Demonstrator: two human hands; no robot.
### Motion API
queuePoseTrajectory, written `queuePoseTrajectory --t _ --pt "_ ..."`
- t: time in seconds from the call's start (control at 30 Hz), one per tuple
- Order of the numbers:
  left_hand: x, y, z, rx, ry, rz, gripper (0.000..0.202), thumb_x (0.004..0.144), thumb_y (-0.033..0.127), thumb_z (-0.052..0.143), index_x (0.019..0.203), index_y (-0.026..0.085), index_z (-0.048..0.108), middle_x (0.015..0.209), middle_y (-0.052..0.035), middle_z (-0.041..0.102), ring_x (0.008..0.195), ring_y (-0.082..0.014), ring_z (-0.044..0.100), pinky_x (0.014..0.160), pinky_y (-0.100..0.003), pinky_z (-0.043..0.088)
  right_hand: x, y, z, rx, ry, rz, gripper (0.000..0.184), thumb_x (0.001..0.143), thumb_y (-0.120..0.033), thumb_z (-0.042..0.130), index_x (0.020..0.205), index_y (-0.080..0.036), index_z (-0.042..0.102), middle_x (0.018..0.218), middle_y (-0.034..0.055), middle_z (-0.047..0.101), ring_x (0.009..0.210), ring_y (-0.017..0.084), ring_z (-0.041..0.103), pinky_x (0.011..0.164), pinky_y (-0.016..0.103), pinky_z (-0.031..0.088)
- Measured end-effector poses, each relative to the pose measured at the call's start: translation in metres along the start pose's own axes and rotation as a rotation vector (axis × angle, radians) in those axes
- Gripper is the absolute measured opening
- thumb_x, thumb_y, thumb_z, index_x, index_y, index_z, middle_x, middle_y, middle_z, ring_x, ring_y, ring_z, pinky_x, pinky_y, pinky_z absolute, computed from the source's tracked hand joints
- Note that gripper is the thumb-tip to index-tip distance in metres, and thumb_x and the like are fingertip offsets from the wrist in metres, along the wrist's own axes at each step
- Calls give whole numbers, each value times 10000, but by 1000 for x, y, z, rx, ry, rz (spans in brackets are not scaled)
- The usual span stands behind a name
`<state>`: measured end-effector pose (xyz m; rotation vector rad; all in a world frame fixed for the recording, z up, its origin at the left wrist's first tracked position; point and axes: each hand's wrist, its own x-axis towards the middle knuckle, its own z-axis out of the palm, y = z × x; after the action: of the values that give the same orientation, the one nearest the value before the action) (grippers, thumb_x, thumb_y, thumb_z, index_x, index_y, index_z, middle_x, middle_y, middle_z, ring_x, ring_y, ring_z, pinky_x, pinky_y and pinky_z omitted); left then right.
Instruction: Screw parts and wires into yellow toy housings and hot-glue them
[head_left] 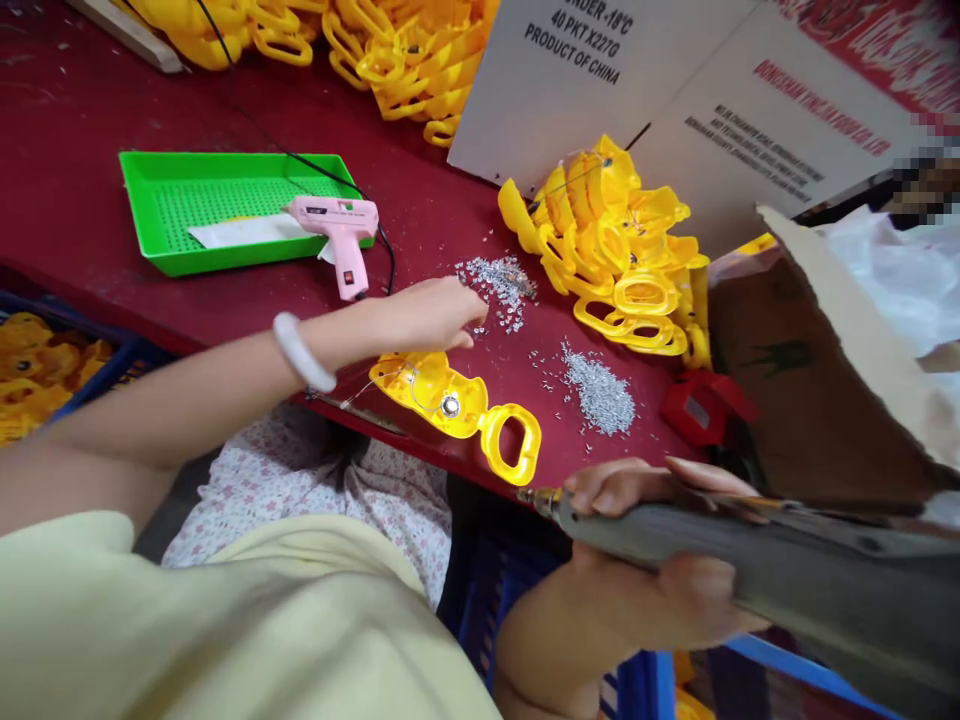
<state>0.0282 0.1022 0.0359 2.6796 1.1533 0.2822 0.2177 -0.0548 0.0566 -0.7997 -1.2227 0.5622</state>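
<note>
My left hand (439, 312) is at the near left edge of a pile of small shiny metal pieces (504, 285), its fingers curled down and together. Whatever lies between its fingertips is hidden. Just below it, a yellow plastic shell (439, 398) lies open at the table's front edge, with a loop-shaped end, thin wire and a round silvery part inside. In my right hand (652, 570) is a grey electric screwdriver (675, 540), fingers wrapped around its body. Its bit points left, close to the shell's loop end. A heap of small screws (600, 390) lies to the right of the shell.
A pink glue gun (341, 235) leans on a green tray (161, 262), its black cord trailing across the red table (247, 310). Yellow shells (615, 250) are stacked before a white carton (570, 100). A red object (705, 408) sits beside an open cardboard box (780, 400).
</note>
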Motion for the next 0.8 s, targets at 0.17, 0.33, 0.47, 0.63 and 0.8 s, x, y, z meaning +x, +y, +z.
queuePoseTrajectory --t 0.17,0.33,0.47,0.63,0.8 --pt "55 -14 26 54 -113 -47 205 793 152 636 975 151 730 849 -93 703 760 -202 615 700 -321 410 -7 0 -9 34 59 176 291 774 -418 606 957 -196 647 537 -56 559 419 120 477 392 246 391" --pt "71 -8 37 114 -114 -27 305 818 73 527 1041 153 720 929 -133 700 849 -237 628 713 -340 407 -10 -4 -21 35 99 155 233 719 -264 585 930 -181 638 542 -60 536 425 109 457 395 236 373" --pt "51 2 14 13 17 -25 252 816 66 519 957 119 721 862 -120 697 829 -229 633 719 -340 413 -12 -8 -20 -18 168 155 237 642 -176 582 867 -209 649 516 -72 501 385 110 411 367 244 330" --pt "-37 47 -5 -790 255 -94 95 827 144 578 834 135 672 749 -25 685 677 -123 602 659 -266 438 -5 -14 -11 12 287 140 243 608 -242 565 815 -271 688 446 -88 404 318 111 249 297 281 218" --pt "-110 91 33 -1747 134 -497 161 806 304 668 785 152 619 710 -13 678 569 -83 575 561 -219 447 -1 -23 6 111 248 108 170 651 -339 693 816 -308 720 436 -100 280 324 85 153 301 278 162"
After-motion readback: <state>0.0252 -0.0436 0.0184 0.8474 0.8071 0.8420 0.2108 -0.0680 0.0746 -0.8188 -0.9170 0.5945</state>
